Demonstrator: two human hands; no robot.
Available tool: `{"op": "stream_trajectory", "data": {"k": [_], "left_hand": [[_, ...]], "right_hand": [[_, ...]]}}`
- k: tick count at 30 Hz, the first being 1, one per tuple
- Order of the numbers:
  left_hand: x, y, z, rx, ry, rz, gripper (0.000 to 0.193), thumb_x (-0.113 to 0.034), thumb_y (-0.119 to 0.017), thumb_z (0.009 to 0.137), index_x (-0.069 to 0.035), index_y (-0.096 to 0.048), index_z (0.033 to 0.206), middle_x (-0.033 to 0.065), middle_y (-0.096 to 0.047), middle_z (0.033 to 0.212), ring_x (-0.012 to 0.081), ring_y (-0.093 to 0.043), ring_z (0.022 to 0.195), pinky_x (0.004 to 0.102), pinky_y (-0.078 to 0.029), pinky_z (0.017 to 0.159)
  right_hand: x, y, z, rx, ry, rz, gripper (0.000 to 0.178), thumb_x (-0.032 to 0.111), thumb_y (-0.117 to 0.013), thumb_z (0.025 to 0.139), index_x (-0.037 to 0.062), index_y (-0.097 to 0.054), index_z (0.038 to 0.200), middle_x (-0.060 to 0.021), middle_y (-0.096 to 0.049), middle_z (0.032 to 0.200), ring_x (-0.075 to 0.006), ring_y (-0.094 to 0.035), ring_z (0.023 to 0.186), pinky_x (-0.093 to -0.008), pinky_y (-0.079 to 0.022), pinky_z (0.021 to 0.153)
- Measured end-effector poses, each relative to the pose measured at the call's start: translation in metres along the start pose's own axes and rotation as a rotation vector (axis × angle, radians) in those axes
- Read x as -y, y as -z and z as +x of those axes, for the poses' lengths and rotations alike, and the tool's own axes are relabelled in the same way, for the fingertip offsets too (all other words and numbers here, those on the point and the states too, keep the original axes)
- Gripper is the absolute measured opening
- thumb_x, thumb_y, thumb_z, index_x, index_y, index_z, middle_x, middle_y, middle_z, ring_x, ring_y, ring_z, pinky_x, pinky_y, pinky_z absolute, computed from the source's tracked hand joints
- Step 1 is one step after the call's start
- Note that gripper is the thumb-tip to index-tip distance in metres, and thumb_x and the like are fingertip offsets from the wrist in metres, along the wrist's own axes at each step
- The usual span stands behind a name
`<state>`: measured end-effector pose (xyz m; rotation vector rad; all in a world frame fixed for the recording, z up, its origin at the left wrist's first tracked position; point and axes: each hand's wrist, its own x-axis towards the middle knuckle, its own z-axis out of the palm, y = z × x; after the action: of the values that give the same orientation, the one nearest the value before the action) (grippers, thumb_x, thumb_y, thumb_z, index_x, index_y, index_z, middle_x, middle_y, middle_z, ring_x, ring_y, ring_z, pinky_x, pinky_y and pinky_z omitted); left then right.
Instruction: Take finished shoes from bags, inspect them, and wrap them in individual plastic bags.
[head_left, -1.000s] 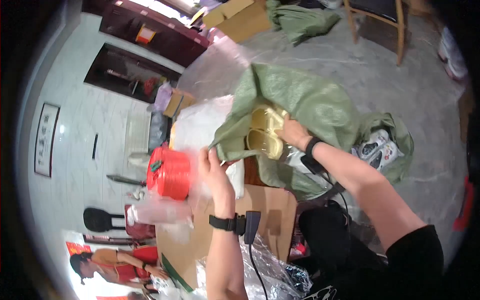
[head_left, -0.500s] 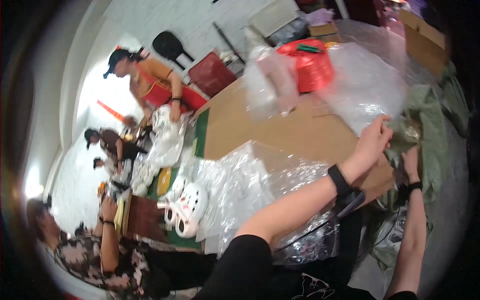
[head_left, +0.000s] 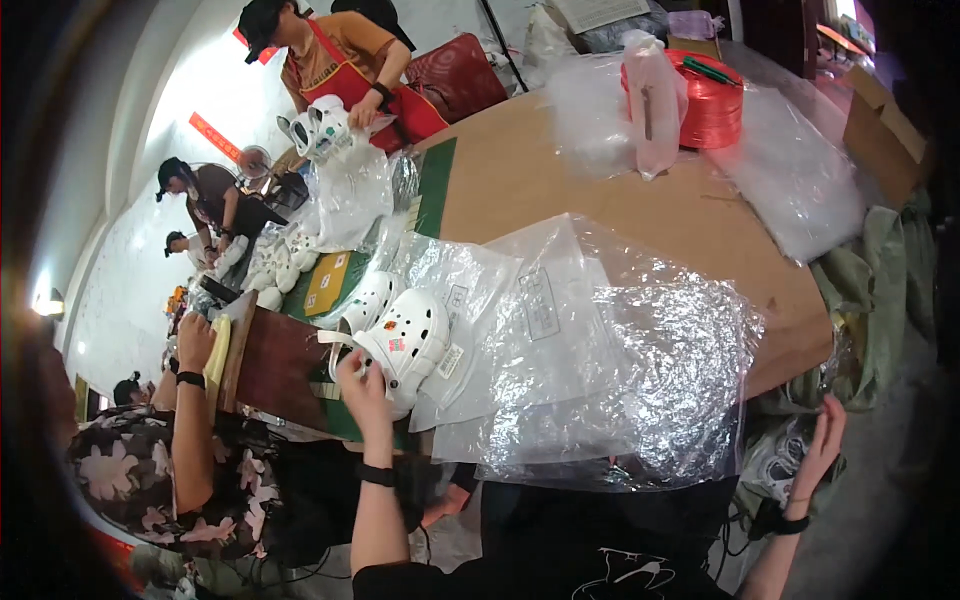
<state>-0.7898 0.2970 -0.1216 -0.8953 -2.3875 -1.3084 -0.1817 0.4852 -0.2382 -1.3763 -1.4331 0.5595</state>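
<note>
Your left hand [head_left: 364, 398] meets the white clog [head_left: 424, 322], centre-left, grip unclear; your right hand [head_left: 822, 442] spreads empty. Likely light, springy: grasp its side.

Yr L hand [head_left: 367, 397], 8 o'clock, hides pt of front white clog [head_left: 418, 332]; can't tell if touching. Rear clog [head_left: 370, 297] part-hidden behind it. Yr R forearm [head_left: 768, 572], 5 o'clock, cut by btm edge.

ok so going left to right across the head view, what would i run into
A co-worker's patterned shirt, the pair of white clogs, the red roll, the right hand, the cardboard box.
</note>
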Motion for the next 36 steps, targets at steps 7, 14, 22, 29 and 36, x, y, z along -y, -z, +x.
{"op": "stream_trajectory", "data": {"k": [7, 14, 22, 29, 36], "left_hand": [[0.040, 0.010, 0.039, 0.041, -0.286, 0.391, 0.055, -0.024, -0.066, 0.088, -0.011, -0.048, 0.138, 0.0192, -0.030, 0.153, 0.0416, -0.021, 0.143, 0.0597, -0.013, 0.114], [0.042, 0.006, 0.047, 0.187, -0.317, 0.567, 0.049, -0.033, -0.065, 0.086, -0.013, -0.057, 0.130, 0.0188, -0.039, 0.149, 0.0425, -0.020, 0.144, 0.0594, -0.015, 0.114], [0.068, 0.050, 0.002, 0.136, -0.160, 0.673, 0.040, -0.021, -0.064, 0.083, -0.006, -0.057, 0.119, 0.0146, -0.051, 0.133, 0.0356, -0.045, 0.124, 0.0516, -0.029, 0.108], [0.079, 0.045, 0.071, 0.399, -0.271, 0.611, 0.058, -0.031, -0.079, 0.074, -0.003, -0.054, 0.118, 0.0178, -0.060, 0.112, 0.0363, -0.056, 0.108, 0.0460, -0.043, 0.094], [0.100, 0.016, 0.092, 0.555, -0.277, 0.616, 0.044, -0.040, -0.070, 0.083, -0.004, -0.057, 0.106, 0.0180, -0.065, 0.087, 0.0395, -0.063, 0.086, 0.0480, -0.048, 0.071]], "right_hand": [[0.117, -0.053, -0.028, 0.488, 0.325, -0.185, 0.047, 0.034, -0.054, 0.094, 0.0034, -0.055, 0.129, -0.0169, -0.044, 0.141, -0.0358, -0.039, 0.133, -0.0455, -0.029, 0.111], [0.150, -0.108, -0.024, 0.841, 0.619, -0.484, 0.056, 0.039, -0.065, 0.084, 0.0170, -0.055, 0.135, -0.0156, -0.038, 0.149, -0.0401, -0.030, 0.139, -0.0565, -0.018, 0.116], [0.143, -0.127, -0.010, 0.880, 0.602, -0.536, 0.054, 0.039, -0.062, 0.086, 0.0187, -0.054, 0.136, -0.0137, -0.040, 0.147, -0.0363, -0.031, 0.139, -0.0532, -0.016, 0.117], [0.151, -0.130, -0.004, 0.898, 0.600, -0.534, 0.054, 0.038, -0.064, 0.086, 0.0201, -0.054, 0.136, -0.0110, -0.041, 0.147, -0.0341, -0.033, 0.139, -0.0522, -0.018, 0.117], [0.138, -0.128, 0.005, 0.878, 0.630, -0.482, 0.050, 0.030, -0.064, 0.087, 0.0247, -0.054, 0.136, -0.0092, -0.046, 0.143, -0.0331, -0.038, 0.135, -0.0518, -0.026, 0.114]]}}
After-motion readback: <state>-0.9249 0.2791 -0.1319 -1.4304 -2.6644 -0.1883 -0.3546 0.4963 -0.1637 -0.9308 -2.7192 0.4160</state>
